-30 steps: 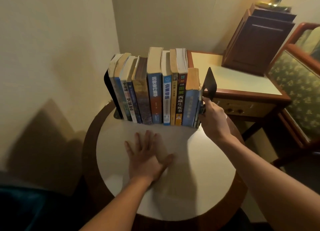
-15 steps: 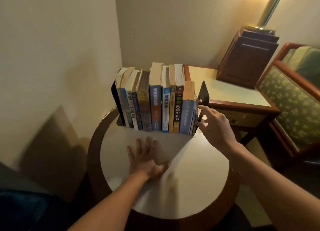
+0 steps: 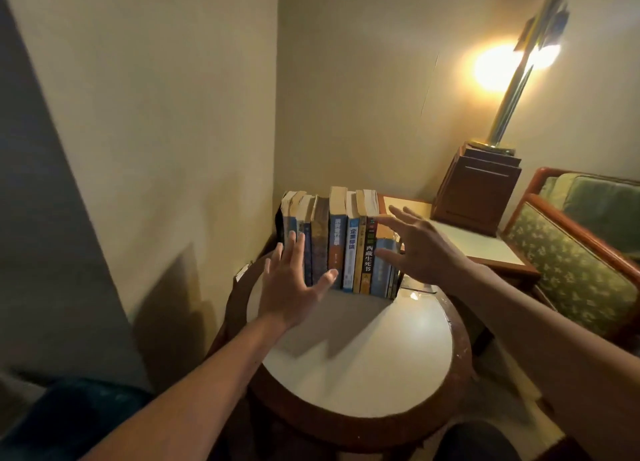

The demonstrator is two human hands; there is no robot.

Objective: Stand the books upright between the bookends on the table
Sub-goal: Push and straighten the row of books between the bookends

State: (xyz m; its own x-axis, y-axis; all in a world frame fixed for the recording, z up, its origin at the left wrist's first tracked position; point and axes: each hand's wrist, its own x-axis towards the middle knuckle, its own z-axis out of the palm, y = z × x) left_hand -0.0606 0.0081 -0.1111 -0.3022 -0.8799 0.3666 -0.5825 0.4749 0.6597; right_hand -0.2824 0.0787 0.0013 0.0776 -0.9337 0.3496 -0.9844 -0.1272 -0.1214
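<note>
A row of books [image 3: 341, 242] stands upright, spines facing the viewer, at the far edge of a round table [image 3: 363, 356]. A black bookend [image 3: 278, 224] shows at the row's left end. The left hand [image 3: 291, 284] hovers before the row's left books and the right hand [image 3: 419, 249] before its right end, both with fingers spread, holding nothing
</note>
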